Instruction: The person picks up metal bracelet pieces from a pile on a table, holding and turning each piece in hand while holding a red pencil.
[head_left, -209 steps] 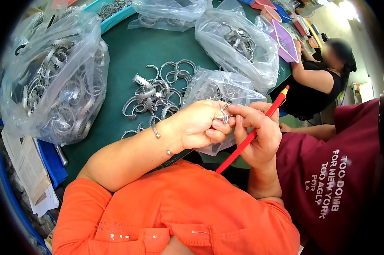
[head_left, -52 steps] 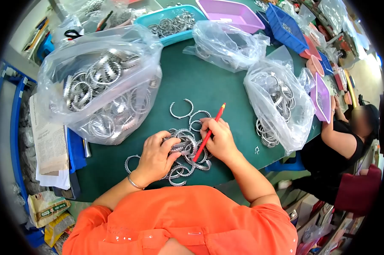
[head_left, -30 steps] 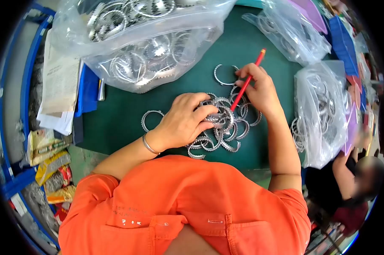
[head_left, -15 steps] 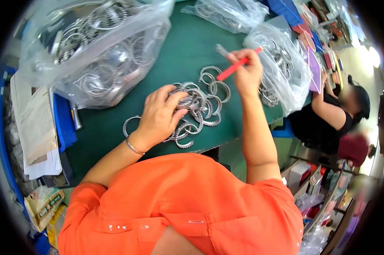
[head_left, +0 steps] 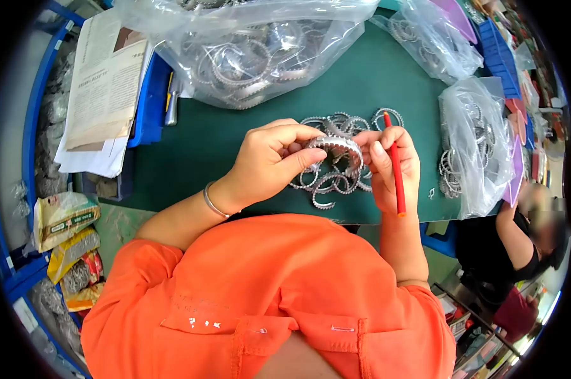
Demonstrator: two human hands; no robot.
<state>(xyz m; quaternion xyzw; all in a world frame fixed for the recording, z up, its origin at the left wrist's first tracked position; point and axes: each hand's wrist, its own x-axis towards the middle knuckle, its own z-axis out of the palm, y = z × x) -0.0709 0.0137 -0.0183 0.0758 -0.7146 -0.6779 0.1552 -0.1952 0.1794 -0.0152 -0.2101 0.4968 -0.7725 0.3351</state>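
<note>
Head: ring (head_left: 343,145), pencil (head_left: 397,174) in hands (head_left: 266,158)

Left grip (head_left: 267,155) holds toothed band (head_left: 348,146), right grip (head_left: 384,169) red pencil (head_left: 398,180)

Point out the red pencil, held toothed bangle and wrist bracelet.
Red pencil (head_left: 397,172): head view, middle of its shaft.
Held toothed bangle (head_left: 344,144): head view, its upper curve.
Wrist bracelet (head_left: 211,201): head view, outer band.

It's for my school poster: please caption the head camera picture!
Left hand holding a jagged metal band by a pile of bands, right hand holding a red stick.
</note>
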